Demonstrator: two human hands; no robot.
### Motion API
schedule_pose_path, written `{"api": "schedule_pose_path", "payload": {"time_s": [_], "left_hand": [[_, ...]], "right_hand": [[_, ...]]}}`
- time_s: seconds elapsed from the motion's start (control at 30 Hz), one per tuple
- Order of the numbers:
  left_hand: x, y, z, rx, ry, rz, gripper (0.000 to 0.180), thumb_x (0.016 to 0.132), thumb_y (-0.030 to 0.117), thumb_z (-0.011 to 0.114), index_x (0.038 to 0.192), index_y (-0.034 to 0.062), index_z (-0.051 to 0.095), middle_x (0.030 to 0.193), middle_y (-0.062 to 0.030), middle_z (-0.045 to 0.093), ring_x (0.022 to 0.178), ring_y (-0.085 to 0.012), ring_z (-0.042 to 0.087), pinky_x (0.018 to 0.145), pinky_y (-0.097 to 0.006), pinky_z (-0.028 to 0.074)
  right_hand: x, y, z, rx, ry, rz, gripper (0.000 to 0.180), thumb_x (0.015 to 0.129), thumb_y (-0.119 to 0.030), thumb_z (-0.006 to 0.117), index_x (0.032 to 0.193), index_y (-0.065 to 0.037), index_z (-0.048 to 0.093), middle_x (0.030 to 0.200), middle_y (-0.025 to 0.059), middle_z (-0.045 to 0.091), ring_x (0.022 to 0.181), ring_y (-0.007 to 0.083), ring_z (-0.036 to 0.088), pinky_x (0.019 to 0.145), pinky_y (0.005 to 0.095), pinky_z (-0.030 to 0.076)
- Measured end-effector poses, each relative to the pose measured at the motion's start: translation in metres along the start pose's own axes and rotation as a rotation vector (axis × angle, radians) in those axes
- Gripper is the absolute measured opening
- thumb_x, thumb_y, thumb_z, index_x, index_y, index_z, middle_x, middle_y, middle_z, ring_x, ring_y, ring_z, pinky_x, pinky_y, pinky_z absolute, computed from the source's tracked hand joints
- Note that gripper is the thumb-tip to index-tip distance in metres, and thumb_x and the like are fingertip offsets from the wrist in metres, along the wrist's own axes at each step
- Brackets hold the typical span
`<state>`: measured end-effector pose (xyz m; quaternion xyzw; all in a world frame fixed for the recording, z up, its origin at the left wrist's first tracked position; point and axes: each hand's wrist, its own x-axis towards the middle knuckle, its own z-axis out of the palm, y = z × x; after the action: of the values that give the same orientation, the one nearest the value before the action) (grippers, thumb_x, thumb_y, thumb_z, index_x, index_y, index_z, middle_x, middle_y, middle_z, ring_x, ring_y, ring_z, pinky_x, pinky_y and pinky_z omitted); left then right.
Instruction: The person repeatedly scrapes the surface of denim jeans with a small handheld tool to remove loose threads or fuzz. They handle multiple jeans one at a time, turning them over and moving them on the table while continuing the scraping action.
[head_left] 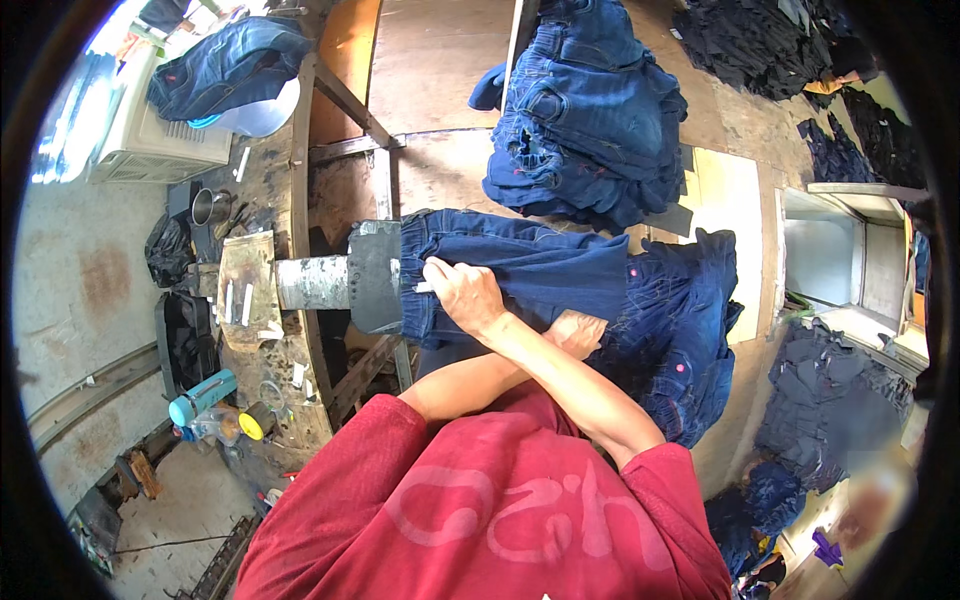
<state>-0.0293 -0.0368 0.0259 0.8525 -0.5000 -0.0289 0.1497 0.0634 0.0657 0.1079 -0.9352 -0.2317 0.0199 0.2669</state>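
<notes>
Where the forearms (575, 375) cross before a red shirt (480, 450), the left hand (578, 335) rests against dark blue denim, partly hidden under the right arm; whether it grips anything cannot be told. The right hand (468, 297) is closed around a small white stick (424, 287), just inside the waistband of a denim garment (550, 270). That garment lies along a dark grey board (375, 285), whose bare end projects leftward. More denim (675, 345), bearing pink dots, is bunched to the right. On the wooden bench (272, 190) at left are loose white sticks (247, 304) and a metal cup (211, 206). Beyond the board stands a denim pile (590, 110); farther off, dark cloth (750, 45) is heaped
</notes>
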Motion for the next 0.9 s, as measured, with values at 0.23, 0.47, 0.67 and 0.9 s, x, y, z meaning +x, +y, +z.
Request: {"api": "schedule_pose_path", "payload": {"time_s": [0.23, 0.47, 0.67, 0.9], "left_hand": [[-0.004, -0.045, -0.04, -0.364, 0.022, -0.093, 0.055, 0.086, 0.041, 0.084, 0.128, 0.0057, 0.076, 0.15, -0.0167, 0.064, 0.152, -0.0387, 0.049, 0.128, -0.059, 0.031], [-0.131, -0.176, -0.096, -0.049, -0.044, -0.431, 0.091, 0.089, 0.07, 0.073, 0.164, 0.0221, 0.051, 0.176, -0.0114, 0.038, 0.162, -0.0298, 0.036, 0.134, -0.065, 0.012], [-0.206, -0.226, -0.156, 0.132, -0.184, -0.504, 0.103, 0.082, 0.077, 0.075, 0.162, 0.0168, 0.052, 0.175, -0.0163, 0.037, 0.164, -0.0332, 0.031, 0.133, -0.066, 0.011], [-0.045, -0.215, -0.097, -0.319, -0.183, -0.256, 0.124, 0.078, 0.076, 0.083, 0.163, -0.004, 0.04, 0.147, -0.0344, 0.061, 0.137, -0.0452, 0.062, 0.116, -0.051, 0.049]], "right_hand": [[-0.063, 0.069, -0.172, 0.287, 0.725, 0.222, 0.022, 0.087, 0.002, 0.08, 0.105, -0.007, 0.074, 0.106, 0.0116, 0.082, 0.077, 0.0158, 0.075, 0.067, 0.0311, 0.058], [-0.167, 0.16, -0.281, 0.028, 0.807, 0.824, 0.031, 0.099, -0.016, 0.084, 0.1, 0.0, 0.058, 0.114, 0.0151, 0.079, 0.079, 0.0161, 0.07, 0.075, 0.0308, 0.056], [-0.212, 0.131, -0.223, 0.036, 0.321, 1.23, 0.027, 0.113, -0.02, 0.057, 0.131, -0.005, 0.043, 0.101, 0.0283, 0.074, 0.094, 0.0525, 0.073, 0.079, 0.0581, 0.055], [-0.169, 0.065, -0.102, 0.22, 0.17, 0.912, 0.017, 0.108, -0.015, 0.065, 0.124, -0.01, 0.061, 0.089, 0.0193, 0.078, 0.08, 0.0429, 0.077, 0.069, 0.0532, 0.061]]}}
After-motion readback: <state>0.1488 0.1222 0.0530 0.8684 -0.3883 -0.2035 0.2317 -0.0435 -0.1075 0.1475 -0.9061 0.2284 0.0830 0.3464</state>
